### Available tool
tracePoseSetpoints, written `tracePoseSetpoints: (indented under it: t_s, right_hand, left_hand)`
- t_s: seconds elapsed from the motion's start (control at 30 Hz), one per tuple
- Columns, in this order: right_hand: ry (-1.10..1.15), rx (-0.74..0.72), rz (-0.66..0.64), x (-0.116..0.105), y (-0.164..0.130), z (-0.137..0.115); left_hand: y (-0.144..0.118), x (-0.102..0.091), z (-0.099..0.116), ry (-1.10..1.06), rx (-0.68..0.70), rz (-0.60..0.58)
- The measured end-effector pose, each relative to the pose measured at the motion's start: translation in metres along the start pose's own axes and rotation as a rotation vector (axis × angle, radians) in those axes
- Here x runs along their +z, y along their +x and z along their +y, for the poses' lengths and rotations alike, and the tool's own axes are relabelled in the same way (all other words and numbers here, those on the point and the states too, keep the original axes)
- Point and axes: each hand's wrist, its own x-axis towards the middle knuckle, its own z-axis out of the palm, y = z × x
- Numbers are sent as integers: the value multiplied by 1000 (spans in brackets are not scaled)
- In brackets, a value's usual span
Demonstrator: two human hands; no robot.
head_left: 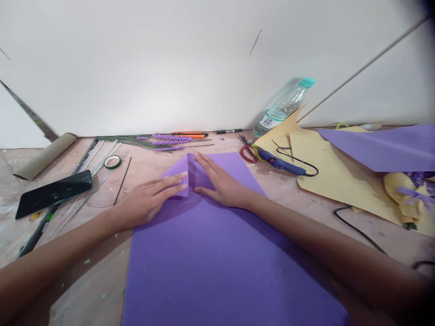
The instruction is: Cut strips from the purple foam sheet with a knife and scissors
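On the purple sheet (210, 262), the flattened left hand (147, 200) and flattened right hand (222, 184) seemingly fold a flap (181, 166); creasing likely wants even pressure.

A black phone (54, 194) lies near a cardboard tube (45, 156), a capped bottle (285, 108) beside the wall (152, 68).

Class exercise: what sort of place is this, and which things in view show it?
Probably a craft worktable, though the wider room is out of view. The signs are the large purple sheet, the scissors and the bunch of purple flower stems.
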Motion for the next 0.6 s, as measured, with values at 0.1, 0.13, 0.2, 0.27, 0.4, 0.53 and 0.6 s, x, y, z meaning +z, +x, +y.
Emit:
tracePoseSetpoints:
  t_s: [0.1,0.13,0.2,0.27,0.4,0.53,0.6]
  right_hand:
    - [5,-189,-18,1,2,-5]
    - [-1,-225,-36,1,3,-7]
    - [-14,-233,-80,1,5,-8]
    - [-17,-219,-111,0,6,-8]
    - [-13,-218,-132,0,7,-8]
    - [-9,-220,-141,0,7,-8]
    - [-8,-219,-142,0,7,-8]
  left_hand:
    - [2,6,12,-4,109,-71]
    - [3,8,15,-1,116,-88]
    - [4,10,16,7,128,-111]
    - [5,11,15,10,141,-112]
    - [2,10,10,20,160,-61]
    - [-3,8,5,15,131,66]
    - [-5,7,2,11,91,132]
